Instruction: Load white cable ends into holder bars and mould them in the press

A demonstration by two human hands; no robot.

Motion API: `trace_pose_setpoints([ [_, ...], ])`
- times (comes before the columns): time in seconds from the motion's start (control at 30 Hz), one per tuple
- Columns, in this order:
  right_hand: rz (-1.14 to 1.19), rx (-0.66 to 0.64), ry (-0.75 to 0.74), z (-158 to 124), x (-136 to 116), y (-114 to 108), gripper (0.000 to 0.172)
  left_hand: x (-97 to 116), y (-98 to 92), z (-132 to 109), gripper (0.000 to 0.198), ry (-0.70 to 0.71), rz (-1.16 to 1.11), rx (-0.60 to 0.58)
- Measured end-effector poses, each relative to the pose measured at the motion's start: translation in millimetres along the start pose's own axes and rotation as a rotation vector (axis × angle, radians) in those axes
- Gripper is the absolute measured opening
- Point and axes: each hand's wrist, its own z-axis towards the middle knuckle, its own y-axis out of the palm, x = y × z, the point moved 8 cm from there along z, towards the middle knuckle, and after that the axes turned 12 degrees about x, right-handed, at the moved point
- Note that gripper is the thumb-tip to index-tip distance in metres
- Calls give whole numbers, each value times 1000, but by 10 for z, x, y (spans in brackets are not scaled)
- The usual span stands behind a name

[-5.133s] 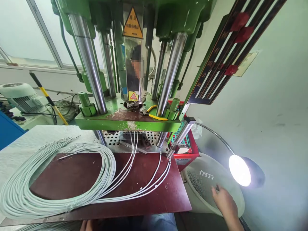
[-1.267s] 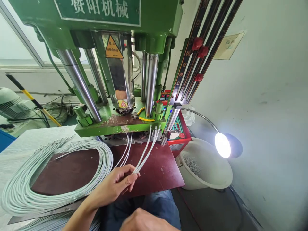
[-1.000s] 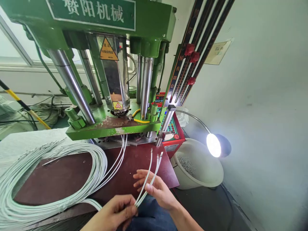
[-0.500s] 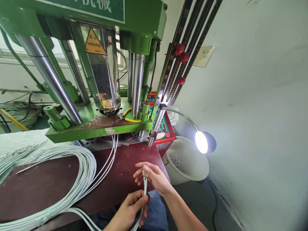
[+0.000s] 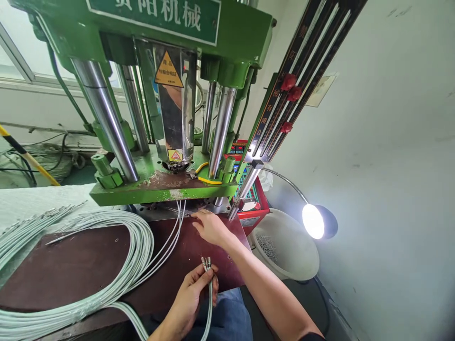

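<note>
My left hand is closed around a few pale cables just below their ends, over the front edge of the brown work board. Metal-tipped connectors stick up past my thumb. My right hand reaches forward to the press's lower plate, fingers stretched and thumb apart. Its fingertips are beside a thin metal piece on the plate's front edge; whether they touch it I cannot tell. Several cables run from under the green press into a big coil on the left.
A brown work board lies below the press. More cables are bundled at the left. On the right are a lit lamp on a bendy neck, a white bucket with small scraps, and a red control box. Yellow-handled pliers rest on the press.
My right hand has left the cable ends and moved forward to the press's lower plate. My left hand still grips the cables, slightly higher in view. The camera view has shifted left.
</note>
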Motion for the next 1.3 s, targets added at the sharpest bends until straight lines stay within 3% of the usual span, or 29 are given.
trace_pose_setpoints([
  [0.17,-180,58,41,518,-125,433,23,156,-189,-59,38,126,44,98],
  [0.3,-201,90,104,537,-79,550,23,238,-228,-83,35,165,67,104],
  [0.43,-123,99,168,184,74,450,18,301,-239,-90,34,208,132,105],
  [0.6,53,101,295,-634,386,127,20,312,-206,-109,32,278,238,108],
  [0.77,618,74,445,-1203,488,-203,34,250,-62,-72,31,279,293,94],
  [0.87,772,95,502,-1284,422,-343,39,214,53,-57,31,244,307,44],
  [1.0,905,107,525,-1222,299,-373,36,157,150,-81,31,157,307,-55],
  [1.3,965,-17,477,-1123,119,-269,35,138,99,-114,32,106,255,9],
])
